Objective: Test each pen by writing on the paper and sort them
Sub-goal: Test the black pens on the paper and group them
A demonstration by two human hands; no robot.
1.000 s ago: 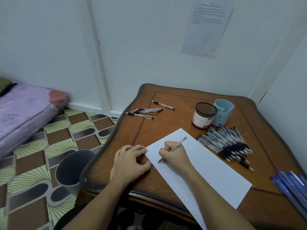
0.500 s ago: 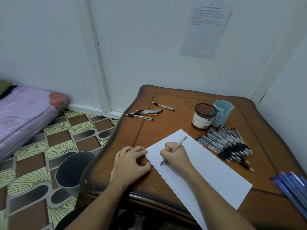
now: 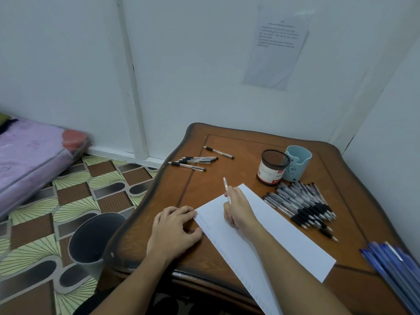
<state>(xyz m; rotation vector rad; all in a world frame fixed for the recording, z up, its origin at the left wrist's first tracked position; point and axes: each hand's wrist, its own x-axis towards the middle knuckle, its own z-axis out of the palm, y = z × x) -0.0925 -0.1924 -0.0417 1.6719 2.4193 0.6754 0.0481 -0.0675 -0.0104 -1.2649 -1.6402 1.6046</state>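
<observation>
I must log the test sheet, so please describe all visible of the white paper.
The paper is a white sheet, lying flat and askew on the wooden table. Small test marks run along its left edge. The left hand presses that edge; the right hand rests on it, holding a pen.

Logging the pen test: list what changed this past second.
The right hand turned, keeping its grip on the slim clear-barrelled pen: the pen's upper end swung from leaning right to leaning left, and its tip no longer shows at the written left edge of the white paper sheet. The left hand stayed resting at that edge; the heap of black-and-clear pens did not move.
</observation>
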